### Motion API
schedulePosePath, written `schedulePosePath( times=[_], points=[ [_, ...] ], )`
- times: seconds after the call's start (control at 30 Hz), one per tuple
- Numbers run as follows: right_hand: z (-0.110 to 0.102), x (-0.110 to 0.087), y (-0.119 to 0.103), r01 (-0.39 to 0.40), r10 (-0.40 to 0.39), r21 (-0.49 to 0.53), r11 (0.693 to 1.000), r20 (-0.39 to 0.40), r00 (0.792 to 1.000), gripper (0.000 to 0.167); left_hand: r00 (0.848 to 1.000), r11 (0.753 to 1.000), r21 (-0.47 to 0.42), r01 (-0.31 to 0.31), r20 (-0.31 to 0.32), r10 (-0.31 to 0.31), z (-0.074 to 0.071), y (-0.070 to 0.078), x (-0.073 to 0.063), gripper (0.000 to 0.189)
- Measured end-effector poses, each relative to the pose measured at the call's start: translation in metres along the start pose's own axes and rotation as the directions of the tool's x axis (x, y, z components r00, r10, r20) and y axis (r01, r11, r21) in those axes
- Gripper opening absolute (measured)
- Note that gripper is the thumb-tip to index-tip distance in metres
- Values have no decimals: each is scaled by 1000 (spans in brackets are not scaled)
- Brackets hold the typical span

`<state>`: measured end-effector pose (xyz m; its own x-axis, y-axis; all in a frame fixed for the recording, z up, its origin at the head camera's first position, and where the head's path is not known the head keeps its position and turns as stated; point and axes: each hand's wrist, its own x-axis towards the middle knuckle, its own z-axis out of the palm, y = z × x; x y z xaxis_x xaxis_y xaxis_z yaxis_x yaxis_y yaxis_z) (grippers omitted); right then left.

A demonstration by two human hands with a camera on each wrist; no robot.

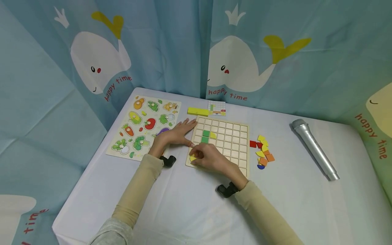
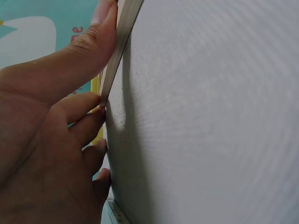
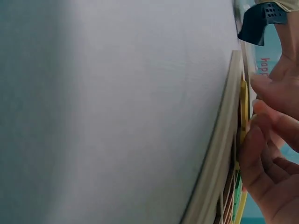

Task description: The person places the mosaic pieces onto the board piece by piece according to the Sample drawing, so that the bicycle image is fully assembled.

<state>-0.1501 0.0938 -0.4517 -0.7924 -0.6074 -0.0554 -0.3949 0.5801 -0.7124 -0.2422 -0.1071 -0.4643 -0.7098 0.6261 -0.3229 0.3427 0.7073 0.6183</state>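
A wooden grid board (image 1: 226, 143) lies on the table with two green squares (image 1: 205, 133) and a yellow quarter-round piece (image 1: 213, 135) in its cells. My left hand (image 1: 177, 133) rests along the board's left edge, fingers spread and thumb at the rim. In the left wrist view the thumb (image 2: 91, 44) presses that edge. Over the near left corner, my right hand (image 1: 211, 157) pinches a yellow piece (image 1: 192, 158) with thumb and fingers. The right wrist view shows yellow (image 3: 244, 107) right at the fingertips, partly hidden by them.
Loose red, yellow, orange and blue pieces (image 1: 263, 153) lie right of the board. A vegetable puzzle board (image 1: 122, 153) is at the left, a yellow bar (image 1: 197, 111) and a pattern card (image 1: 218, 106) behind. A silver microphone (image 1: 315, 149) lies at the right.
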Motion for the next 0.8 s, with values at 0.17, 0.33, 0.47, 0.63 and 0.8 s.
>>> schedulePosePath(
  times=[0.17, 0.33, 0.47, 0.63, 0.8],
  points=[
    [3, 0, 1, 35, -35, -51, 998, 0, 999, 26, 1000, 1000, 0, -2, 4, 2, 0, 2, -1, 105],
    [1, -3, -1, 35, -35, -17, 999, -6, 999, 26, 1000, 1000, 5, -8, 0, 8, 1, 2, -1, 104],
    [-6, -9, -2, 4, -4, 20, 1000, -23, 1000, 27, 1000, 1000, 4, -7, 1, 7, 1, 2, -1, 103],
    [-16, -20, 2, -31, 32, 12, 999, -66, 997, 24, 1000, 1000, 8, 1, 2, -1, 1, 3, -1, 106],
    [-25, -33, 12, -34, 31, -21, 999, -121, 992, 17, 1000, 1000, 4, -6, 3, 6, 0, 2, -1, 107]
  ],
)
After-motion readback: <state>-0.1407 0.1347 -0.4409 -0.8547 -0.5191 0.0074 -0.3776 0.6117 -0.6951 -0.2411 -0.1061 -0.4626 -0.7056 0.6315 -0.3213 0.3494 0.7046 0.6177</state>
